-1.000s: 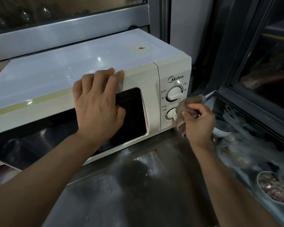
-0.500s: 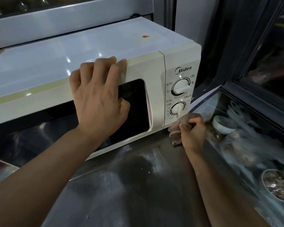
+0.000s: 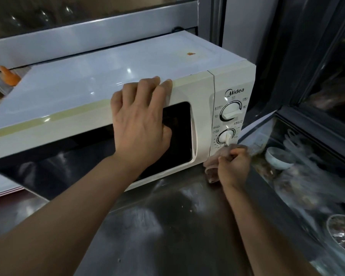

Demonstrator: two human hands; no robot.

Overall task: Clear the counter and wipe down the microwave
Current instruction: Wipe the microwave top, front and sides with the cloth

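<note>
A white Midea microwave (image 3: pixel 100 92) stands on a steel counter (image 3: pixel 167 226), with two dials on its right panel and a small orange spot on its top. My left hand (image 3: pixel 141 124) lies on the door's upper edge, fingers hooked over the top and thumb on the dark window. My right hand (image 3: pixel 234 168) grips a crumpled greyish-pink cloth (image 3: pixel 213 166) at the bottom right corner of the control panel, just under the lower dial (image 3: pixel 226 136).
To the right, a glass-topped chiller holds a small white bowl (image 3: pixel 277 158), a bowl of meat (image 3: pixel 343 234) and plastic-wrapped food. A dark cabinet frame rises behind it. An orange object (image 3: pixel 9 75) sits at the far left behind the microwave.
My right hand has dragged the cloth down from the lower dial to the panel's bottom corner. My left hand stays on the door.
</note>
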